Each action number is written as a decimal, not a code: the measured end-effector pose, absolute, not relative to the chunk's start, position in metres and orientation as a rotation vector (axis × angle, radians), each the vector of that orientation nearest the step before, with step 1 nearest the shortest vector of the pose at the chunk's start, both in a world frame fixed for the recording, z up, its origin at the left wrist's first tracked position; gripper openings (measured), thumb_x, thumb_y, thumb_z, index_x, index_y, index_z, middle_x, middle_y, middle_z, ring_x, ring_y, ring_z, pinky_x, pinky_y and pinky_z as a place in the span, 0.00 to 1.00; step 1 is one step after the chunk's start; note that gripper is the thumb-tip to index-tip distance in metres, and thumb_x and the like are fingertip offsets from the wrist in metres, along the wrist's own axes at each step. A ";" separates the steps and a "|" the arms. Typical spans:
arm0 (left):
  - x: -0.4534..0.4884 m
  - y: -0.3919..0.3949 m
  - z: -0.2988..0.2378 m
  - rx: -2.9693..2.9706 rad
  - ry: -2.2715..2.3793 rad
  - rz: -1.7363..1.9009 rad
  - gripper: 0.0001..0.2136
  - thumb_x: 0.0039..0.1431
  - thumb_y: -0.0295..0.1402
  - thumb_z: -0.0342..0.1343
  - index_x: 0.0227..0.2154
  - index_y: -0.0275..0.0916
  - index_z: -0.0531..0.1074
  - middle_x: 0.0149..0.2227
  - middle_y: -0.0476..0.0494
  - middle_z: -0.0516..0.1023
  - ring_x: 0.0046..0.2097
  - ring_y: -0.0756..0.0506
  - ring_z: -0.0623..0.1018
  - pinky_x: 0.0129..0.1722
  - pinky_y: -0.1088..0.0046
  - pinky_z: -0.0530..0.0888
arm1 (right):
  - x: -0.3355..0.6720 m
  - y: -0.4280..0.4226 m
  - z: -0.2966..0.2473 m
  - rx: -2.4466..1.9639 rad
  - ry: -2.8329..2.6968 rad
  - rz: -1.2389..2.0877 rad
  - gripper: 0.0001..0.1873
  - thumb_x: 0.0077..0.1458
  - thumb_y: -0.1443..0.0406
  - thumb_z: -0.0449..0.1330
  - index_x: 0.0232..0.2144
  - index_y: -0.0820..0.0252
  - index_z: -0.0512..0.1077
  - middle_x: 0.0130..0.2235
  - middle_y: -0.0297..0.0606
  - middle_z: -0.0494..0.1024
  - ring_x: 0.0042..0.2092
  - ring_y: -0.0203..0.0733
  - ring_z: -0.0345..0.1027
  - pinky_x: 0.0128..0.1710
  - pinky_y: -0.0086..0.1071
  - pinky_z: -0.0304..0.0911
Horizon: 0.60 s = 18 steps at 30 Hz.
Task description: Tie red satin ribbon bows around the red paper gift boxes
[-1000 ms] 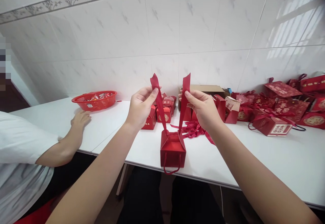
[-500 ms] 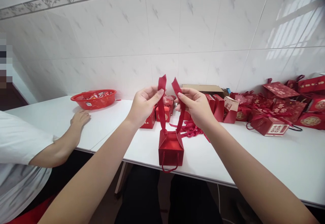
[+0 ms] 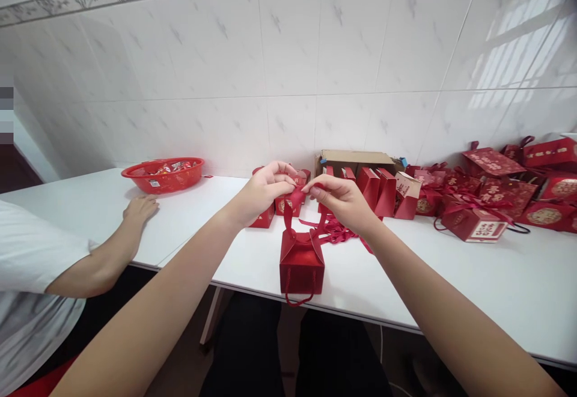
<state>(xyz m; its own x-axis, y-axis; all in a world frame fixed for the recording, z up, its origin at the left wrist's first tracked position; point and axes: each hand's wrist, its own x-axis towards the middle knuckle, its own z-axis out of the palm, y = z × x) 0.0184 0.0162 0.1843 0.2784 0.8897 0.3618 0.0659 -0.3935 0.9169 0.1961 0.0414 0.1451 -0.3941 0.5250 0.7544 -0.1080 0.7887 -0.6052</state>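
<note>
Looks like a makeshift workroom, home or shop unclear: white bench [image 3: 509, 283] along tiled wall [image 3: 342, 48], stacked red boxes [image 3: 507, 196], ribbon pile [image 3: 339, 232], basket [image 3: 184, 180] of small wrapped items [image 3: 179, 167].

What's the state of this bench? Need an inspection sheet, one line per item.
Surface: white table, a seam visible on its left part.
Job's things: red box near the front edge, cord handle on its near side; ribbon rising from its top.
Clutter: loose ribbons behind the box; decorated boxes crowded at right; red basket of small wrapped items at left.
Hands: left hand and right hand close together, both pinching the ribbon.
Cables: thin pale line below the table, probably a cable.
Surroundings: tiled wall behind; another person's hand resting on the table near the basket.
</note>
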 end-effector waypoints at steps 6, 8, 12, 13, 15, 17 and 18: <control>0.022 0.016 0.178 1.485 0.793 1.170 0.05 0.48 0.24 0.54 0.30 0.36 0.67 0.24 0.50 0.71 0.27 0.52 0.72 0.28 0.75 0.69 | 0.199 0.051 0.129 -0.264 -1.956 -0.012 0.15 0.58 0.71 0.49 0.37 0.55 0.75 0.35 0.40 0.74 0.39 0.39 0.67 0.37 0.35 0.66; 0.024 0.016 0.174 1.525 0.790 1.211 0.04 0.49 0.27 0.54 0.30 0.36 0.68 0.27 0.48 0.72 0.29 0.51 0.73 0.30 0.74 0.70 | 0.198 0.050 0.125 -0.279 -1.931 -0.034 0.14 0.57 0.71 0.50 0.38 0.55 0.75 0.37 0.41 0.74 0.41 0.40 0.67 0.39 0.35 0.67; 0.024 0.012 0.164 1.919 1.020 1.510 0.08 0.52 0.34 0.55 0.34 0.37 0.70 0.28 0.48 0.73 0.30 0.50 0.73 0.33 0.73 0.70 | 0.197 0.042 0.119 -0.417 -1.694 0.192 0.11 0.57 0.68 0.54 0.36 0.54 0.76 0.43 0.40 0.73 0.47 0.42 0.67 0.45 0.37 0.66; 0.021 0.011 0.162 2.053 1.129 1.613 0.08 0.52 0.35 0.55 0.34 0.38 0.70 0.27 0.49 0.72 0.30 0.50 0.72 0.33 0.74 0.69 | 0.199 0.040 0.117 -0.461 -1.604 0.281 0.10 0.56 0.66 0.55 0.36 0.54 0.76 0.43 0.40 0.74 0.46 0.42 0.67 0.46 0.37 0.65; 0.012 0.007 0.156 2.245 1.358 1.767 0.06 0.50 0.34 0.56 0.31 0.38 0.70 0.23 0.52 0.68 0.27 0.52 0.70 0.31 0.76 0.68 | 0.208 0.037 0.107 -0.555 -1.432 0.468 0.09 0.55 0.63 0.56 0.36 0.56 0.76 0.40 0.39 0.76 0.43 0.41 0.70 0.45 0.38 0.66; -0.005 0.003 0.147 2.298 1.548 1.795 0.04 0.50 0.32 0.55 0.29 0.39 0.69 0.21 0.54 0.64 0.25 0.53 0.67 0.28 0.77 0.66 | 0.224 0.035 0.092 -0.680 -1.301 0.619 0.11 0.53 0.59 0.58 0.36 0.58 0.75 0.37 0.39 0.77 0.38 0.41 0.71 0.42 0.37 0.67; -0.016 0.000 0.140 2.295 1.631 1.759 0.03 0.50 0.31 0.54 0.29 0.39 0.68 0.21 0.55 0.63 0.24 0.53 0.66 0.27 0.78 0.65 | 0.234 0.034 0.081 -0.756 -1.257 0.665 0.13 0.51 0.58 0.59 0.36 0.59 0.75 0.36 0.39 0.77 0.36 0.40 0.72 0.40 0.37 0.67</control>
